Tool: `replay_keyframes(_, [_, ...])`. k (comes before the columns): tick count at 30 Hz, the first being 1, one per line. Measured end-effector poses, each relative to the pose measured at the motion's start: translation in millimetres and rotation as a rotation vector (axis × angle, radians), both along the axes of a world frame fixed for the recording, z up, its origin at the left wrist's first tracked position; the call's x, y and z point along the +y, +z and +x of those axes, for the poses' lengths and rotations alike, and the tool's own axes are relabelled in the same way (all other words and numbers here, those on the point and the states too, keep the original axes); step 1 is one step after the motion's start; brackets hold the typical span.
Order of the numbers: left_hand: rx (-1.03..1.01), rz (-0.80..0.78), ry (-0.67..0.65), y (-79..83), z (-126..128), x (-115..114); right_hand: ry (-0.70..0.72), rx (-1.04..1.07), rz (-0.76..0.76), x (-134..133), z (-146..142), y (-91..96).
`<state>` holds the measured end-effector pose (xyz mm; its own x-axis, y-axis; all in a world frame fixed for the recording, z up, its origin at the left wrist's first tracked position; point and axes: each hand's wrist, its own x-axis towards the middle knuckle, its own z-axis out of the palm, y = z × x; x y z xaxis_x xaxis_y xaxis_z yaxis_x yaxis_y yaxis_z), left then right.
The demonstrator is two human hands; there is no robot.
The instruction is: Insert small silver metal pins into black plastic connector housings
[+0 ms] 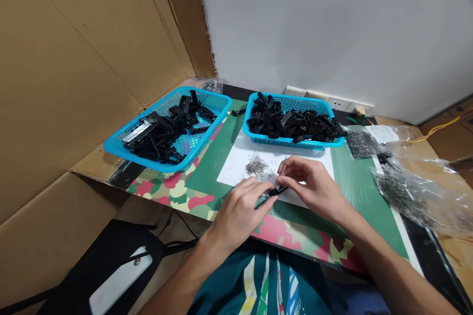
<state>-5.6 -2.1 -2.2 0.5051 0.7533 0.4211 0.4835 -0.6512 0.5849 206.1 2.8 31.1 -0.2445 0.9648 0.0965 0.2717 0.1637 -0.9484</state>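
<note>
A small black plastic strip, mostly hidden by fingers, runs roughly left to right just above the white paper sheet on the bench. The left hand and right hand pinch it from either side. A heap of tiny metal pieces lies just beyond, too small to identify.
</note>
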Motion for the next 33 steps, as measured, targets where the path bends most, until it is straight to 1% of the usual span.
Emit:
replay_keyframes(3, [-0.018,0.014,-0.002,-1.2,0,0,0.002,-0.053,0.018,-2,-1,0.9])
replay_keyframes(8, [-0.047,-0.005,-0.006,-0.7,1,-1,0.009,-0.156,0.088,-6,-3,1.0])
replay_keyframes(15, [-0.048,-0.022,-0.029,-1.9,-1,-2,-0.08,-0.062,0.051,-5,0,-1.8])
replay_keyframes(19, [-0.084,-0.027,-0.016,3.2,0,-3,-0.108,-0.089,0.056,-3,3,2.3])
replay_keyframes(22, [-0.145,-0.096,0.07,8.4,-1,-3,-0.134,-0.121,0.092,-2,9,7.9])
replay_keyframes(24, [-0.197,-0.191,0.141,10.0,-2,-2,-0.17,-0.127,0.13,-1,13,11.2])
replay_keyframes(26, [-0.285,-0.304,0.18,9.6,-3,-1,-0.19,-0.18,0.144,-1,18,12.9])
replay_keyframes(27, [-0.339,-0.353,0.187,8.8,-4,0,-0.172,-0.231,0.137,0,19,13.0])
replay_keyframes(29, [-0.435,-0.412,0.199,6.7,-4,3,-0.062,-0.351,0.101,1,22,11.5])
replay_keyframes(31, [-0.485,-0.428,0.223,4.7,-4,5,0.078,-0.444,0.068,2,22,8.3])
replay_keyframes(33, [-0.502,-0.424,0.232,3.5,-4,6,0.159,-0.479,0.053,3,21,4.5])
